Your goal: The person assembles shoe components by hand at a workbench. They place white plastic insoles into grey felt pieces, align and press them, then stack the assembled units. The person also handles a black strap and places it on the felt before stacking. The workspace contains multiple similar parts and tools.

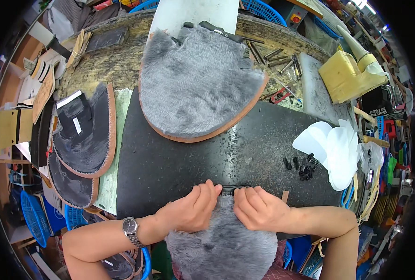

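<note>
Grey fur piece [221, 256] just off the near edge of the black mat [170, 163]; its bottom is cut off by the frame. Left hand [196, 207] and right hand [261, 207] curled, apart, pinching the black strip [227, 191] along its top; fingers hide the strip's ends. Print on strip: pale, too small to read. Second fur piece [193, 93] over mat's far edge; its black strap [221, 32] carries pale lettering, partly legible.
</note>
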{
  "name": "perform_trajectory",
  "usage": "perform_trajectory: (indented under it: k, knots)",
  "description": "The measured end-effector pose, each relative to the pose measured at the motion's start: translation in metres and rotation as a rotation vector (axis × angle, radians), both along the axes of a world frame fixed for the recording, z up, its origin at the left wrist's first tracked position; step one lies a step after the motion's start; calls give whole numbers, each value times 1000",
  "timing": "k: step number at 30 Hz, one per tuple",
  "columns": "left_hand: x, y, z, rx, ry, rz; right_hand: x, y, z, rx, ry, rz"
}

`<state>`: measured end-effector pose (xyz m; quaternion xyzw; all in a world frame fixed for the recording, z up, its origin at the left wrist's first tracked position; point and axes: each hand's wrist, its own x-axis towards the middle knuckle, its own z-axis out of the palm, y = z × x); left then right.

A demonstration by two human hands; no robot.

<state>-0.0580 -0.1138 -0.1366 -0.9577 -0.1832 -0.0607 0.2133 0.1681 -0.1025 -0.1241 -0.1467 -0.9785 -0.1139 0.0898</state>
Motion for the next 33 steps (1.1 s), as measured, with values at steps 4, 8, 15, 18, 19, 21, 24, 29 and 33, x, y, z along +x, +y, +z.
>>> perform_trajectory:
  k: [4, 8, 15, 18, 19, 21, 24, 29, 33]
  knots:
    - [-8, -3, 4, -163, -19, -32, 16, -10, 2, -96, -30, -60]
    - [-20, -2, 10, -188, -11, -67, 30, -11, 9, -509, 69, -156]
    - [-1, 30, 26, -1106, -356, 310, 41, -6, 14, -653, -48, -206]
    - [25, 10, 30, -1081, -377, 532, 50, -5, 17, -760, -71, -189]
    - [24, 9, 27, -1099, -385, 566, 53, -4, 18, -790, -65, -170]
    - [19, 8, 22, -1135, -403, 637, 58, -19, 35, -822, 82, -222]
    - [23, 13, 26, -718, -444, 546, 63, -68, 37, -320, 183, -205]
    - [39, 6, 13, -652, -380, 255, 39, -109, 30, -459, 252, -356]
    - [41, 3, 22, -804, -351, 384, 44, -91, 30, -555, 501, -368]
